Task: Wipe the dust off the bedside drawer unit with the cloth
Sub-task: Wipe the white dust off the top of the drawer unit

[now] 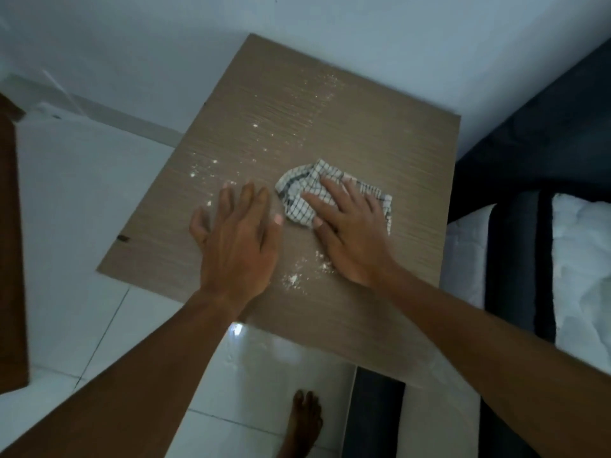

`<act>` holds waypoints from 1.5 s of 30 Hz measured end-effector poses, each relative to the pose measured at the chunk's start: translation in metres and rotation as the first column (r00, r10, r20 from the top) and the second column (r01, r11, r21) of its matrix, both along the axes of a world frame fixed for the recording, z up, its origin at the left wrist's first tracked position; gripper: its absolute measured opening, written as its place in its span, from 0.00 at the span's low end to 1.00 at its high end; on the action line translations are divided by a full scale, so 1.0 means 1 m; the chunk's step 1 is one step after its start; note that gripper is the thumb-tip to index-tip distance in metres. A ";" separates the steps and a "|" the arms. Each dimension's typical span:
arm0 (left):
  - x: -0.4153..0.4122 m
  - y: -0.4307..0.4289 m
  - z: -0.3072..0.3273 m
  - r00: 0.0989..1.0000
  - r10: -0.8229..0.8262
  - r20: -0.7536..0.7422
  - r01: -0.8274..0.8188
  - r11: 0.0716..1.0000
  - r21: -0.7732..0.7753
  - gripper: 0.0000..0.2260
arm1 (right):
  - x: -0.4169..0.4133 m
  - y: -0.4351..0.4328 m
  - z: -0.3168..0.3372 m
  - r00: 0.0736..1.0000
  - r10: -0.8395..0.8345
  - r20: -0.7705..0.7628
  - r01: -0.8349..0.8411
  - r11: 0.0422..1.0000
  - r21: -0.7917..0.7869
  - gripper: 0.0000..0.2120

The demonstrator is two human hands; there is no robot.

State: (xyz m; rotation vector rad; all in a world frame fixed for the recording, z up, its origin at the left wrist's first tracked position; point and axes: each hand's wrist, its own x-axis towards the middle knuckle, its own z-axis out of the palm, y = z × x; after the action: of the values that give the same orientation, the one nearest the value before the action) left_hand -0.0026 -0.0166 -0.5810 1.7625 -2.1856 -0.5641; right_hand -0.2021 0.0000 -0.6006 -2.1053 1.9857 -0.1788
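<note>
Head view looked down on the brown wood-grain top of the bedside drawer unit (pixel 363 127), whose drawers and front were hidden below its edge. The right hand (pixel 350 233) lay flat with fingers spread on a crumpled checked cloth (pixel 299 196), pressing it to the top right of centre; part of the cloth was covered by the palm. The left hand (pixel 236 239) rested open, fingers splayed, just left of the cloth and apart from it. White dust (pixel 294 279) speckled the surface near the wrists and in a faint trail (pixel 317 94) toward the far edge. A bare foot (pixel 302 421) showed on the white floor tiles (pixel 79 200), cut off at the near border. Bedding (pixel 578 259) at right was cropped
</note>
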 end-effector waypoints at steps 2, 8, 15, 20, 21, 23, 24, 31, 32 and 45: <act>0.025 0.021 -0.002 1.000 -0.025 0.013 0.025 0.999 0.027 0.25 | 0.032 0.041 0.001 1.000 0.001 -0.001 -0.001 1.000 0.002 0.22; 0.078 0.063 0.002 0.999 -0.042 -0.033 0.043 0.998 0.053 0.26 | 0.120 0.120 -0.008 0.988 -0.133 0.073 0.140 0.986 -0.091 0.20; 0.094 0.069 0.010 0.982 0.073 -0.176 -0.059 0.995 0.080 0.28 | 0.165 0.143 -0.009 0.908 -0.205 0.365 0.297 0.930 -0.218 0.17; 0.079 0.046 0.013 0.974 0.122 -0.193 -0.116 0.992 0.046 0.25 | 0.136 0.102 0.042 0.715 -0.302 0.631 0.422 0.905 -0.045 0.14; 0.073 0.038 0.014 0.976 0.124 -0.182 -0.119 0.992 0.037 0.25 | 0.123 0.085 0.052 0.640 -0.338 0.690 0.462 0.887 0.006 0.12; 0.062 0.022 0.014 0.980 0.144 -0.140 -0.142 0.990 0.026 0.25 | 0.091 0.043 0.064 0.478 -0.407 0.778 0.543 0.833 0.101 0.08; 0.056 0.014 0.013 0.978 0.170 -0.118 -0.168 0.986 0.026 0.25 | 0.075 0.020 0.069 0.399 -0.442 0.804 0.586 0.797 0.147 0.07; 0.020 -0.050 0.002 0.929 0.371 -0.010 -0.370 0.928 0.036 0.30 | -0.016 -0.124 0.069 0.474 -0.467 0.746 0.679 0.733 0.027 0.12; 0.015 -0.058 0.002 0.912 0.410 0.027 -0.410 0.912 0.027 0.32 | -0.024 -0.141 0.066 0.533 -0.484 0.694 0.670 0.742 0.003 0.16; 0.019 -0.104 -0.020 0.758 0.646 0.093 -0.651 0.758 0.042 0.37 | -0.024 -0.262 -0.003 0.926 -0.365 0.099 0.375 0.921 -0.110 0.24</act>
State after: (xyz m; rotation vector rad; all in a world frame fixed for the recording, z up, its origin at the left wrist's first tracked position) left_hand 0.0164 -0.1202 -0.6015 2.4290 -1.4244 -0.4019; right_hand -0.2260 -0.2616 -0.6039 -1.7360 2.3634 -0.4569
